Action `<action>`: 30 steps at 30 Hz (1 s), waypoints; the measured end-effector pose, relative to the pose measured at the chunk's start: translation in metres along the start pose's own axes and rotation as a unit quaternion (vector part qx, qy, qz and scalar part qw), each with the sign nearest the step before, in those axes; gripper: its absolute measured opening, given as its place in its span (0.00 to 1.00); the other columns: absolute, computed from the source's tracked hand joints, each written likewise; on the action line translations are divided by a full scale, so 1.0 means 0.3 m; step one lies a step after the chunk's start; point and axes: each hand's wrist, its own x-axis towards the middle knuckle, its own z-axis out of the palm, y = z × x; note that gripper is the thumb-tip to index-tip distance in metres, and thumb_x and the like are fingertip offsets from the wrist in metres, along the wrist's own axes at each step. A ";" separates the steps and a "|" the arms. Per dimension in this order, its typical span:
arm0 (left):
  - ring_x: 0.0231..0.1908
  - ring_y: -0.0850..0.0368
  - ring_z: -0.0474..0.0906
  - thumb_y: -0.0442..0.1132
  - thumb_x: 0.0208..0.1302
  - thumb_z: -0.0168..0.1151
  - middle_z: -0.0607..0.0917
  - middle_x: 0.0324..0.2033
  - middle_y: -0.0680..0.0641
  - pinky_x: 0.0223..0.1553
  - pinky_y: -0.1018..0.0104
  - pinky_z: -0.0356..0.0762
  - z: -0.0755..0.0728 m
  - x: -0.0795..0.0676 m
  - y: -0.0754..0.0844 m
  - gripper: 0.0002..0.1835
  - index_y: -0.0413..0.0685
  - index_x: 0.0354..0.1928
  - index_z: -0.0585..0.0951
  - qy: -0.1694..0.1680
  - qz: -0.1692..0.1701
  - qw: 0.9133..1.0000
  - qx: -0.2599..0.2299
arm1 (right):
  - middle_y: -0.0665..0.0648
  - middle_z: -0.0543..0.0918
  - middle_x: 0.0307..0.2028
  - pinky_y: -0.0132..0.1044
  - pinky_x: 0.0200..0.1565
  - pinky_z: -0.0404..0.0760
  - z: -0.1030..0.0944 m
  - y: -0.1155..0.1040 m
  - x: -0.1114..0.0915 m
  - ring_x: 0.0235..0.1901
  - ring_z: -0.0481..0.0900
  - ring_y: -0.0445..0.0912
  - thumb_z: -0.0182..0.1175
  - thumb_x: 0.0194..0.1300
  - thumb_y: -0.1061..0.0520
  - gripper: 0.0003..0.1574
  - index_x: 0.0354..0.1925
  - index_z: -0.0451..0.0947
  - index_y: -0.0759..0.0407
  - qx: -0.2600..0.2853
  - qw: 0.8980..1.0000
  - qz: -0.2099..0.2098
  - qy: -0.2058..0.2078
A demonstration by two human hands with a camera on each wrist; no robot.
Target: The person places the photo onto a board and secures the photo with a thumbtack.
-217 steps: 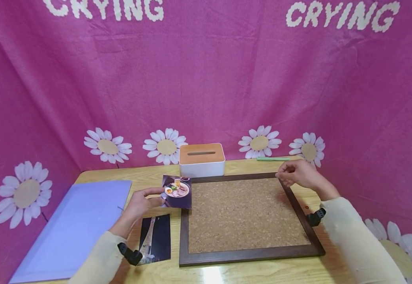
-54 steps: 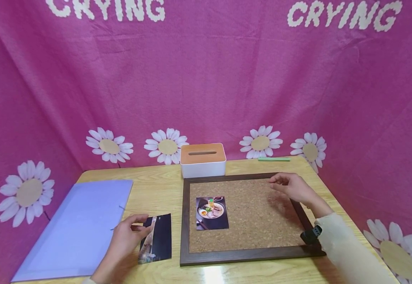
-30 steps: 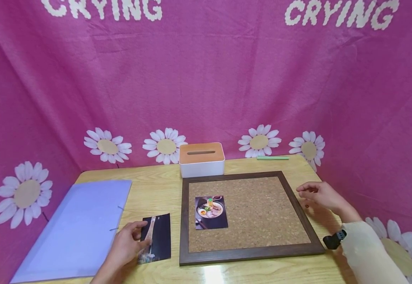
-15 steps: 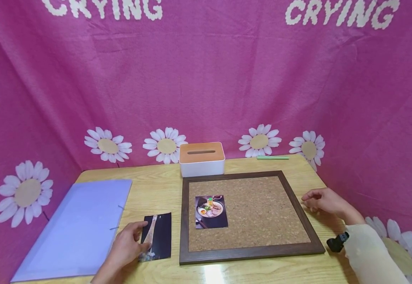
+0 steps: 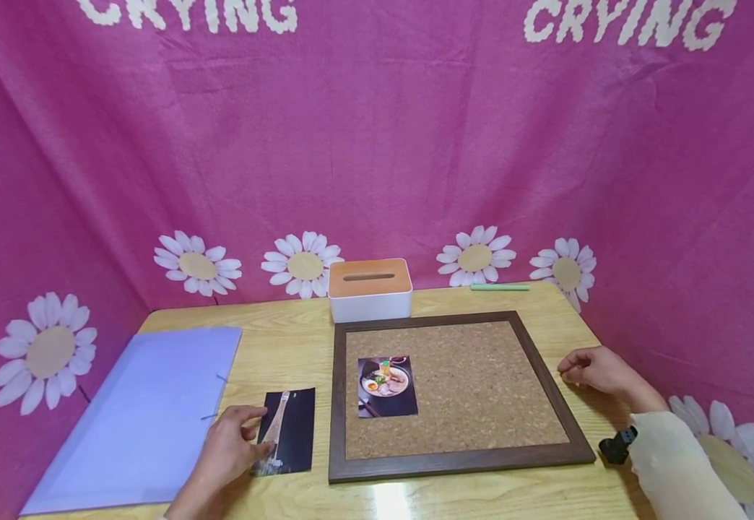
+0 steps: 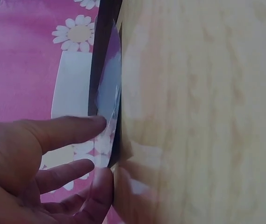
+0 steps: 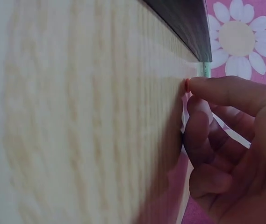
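Note:
In the head view, my left hand (image 5: 226, 449) is at the left edge of a photo (image 5: 294, 432) of a lit tower, its thumb and forefinger pinching that edge. The left wrist view shows the photo (image 6: 109, 86) edge-on and slightly bowed. Right of the framed cork board (image 5: 481, 390), my right hand (image 5: 604, 375) is low at the table with curled fingers. Its thumb and forefinger tips pinch a small red-orange piece (image 7: 187, 85); its exact kind is too small to tell. A photo of a ramen bowl (image 5: 387, 387) lies on the cork, left of its middle.
A white tissue box (image 5: 370, 309) with a wooden lid stands behind the board. Farther right, a green stick (image 5: 499, 287) lies near the table's back edge. A lilac folder (image 5: 136, 419) covers the left side. A pink daisy-patterned curtain (image 5: 377, 144) surrounds the table.
The ramen photo went from my left hand onto the cork. The left hand moved to the tower photo. My right hand left the board's upper right corner and came down beside its right edge.

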 end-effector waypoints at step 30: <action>0.35 0.56 0.79 0.27 0.42 0.77 0.84 0.36 0.43 0.36 0.67 0.76 -0.016 0.017 0.007 0.28 0.38 0.52 0.85 -0.019 -0.010 1.000 -0.011 | 0.55 0.85 0.31 0.37 0.30 0.80 -0.010 0.012 0.007 0.29 0.78 0.45 0.60 0.70 0.59 0.08 0.39 0.83 0.63 0.022 1.000 -0.003 0.014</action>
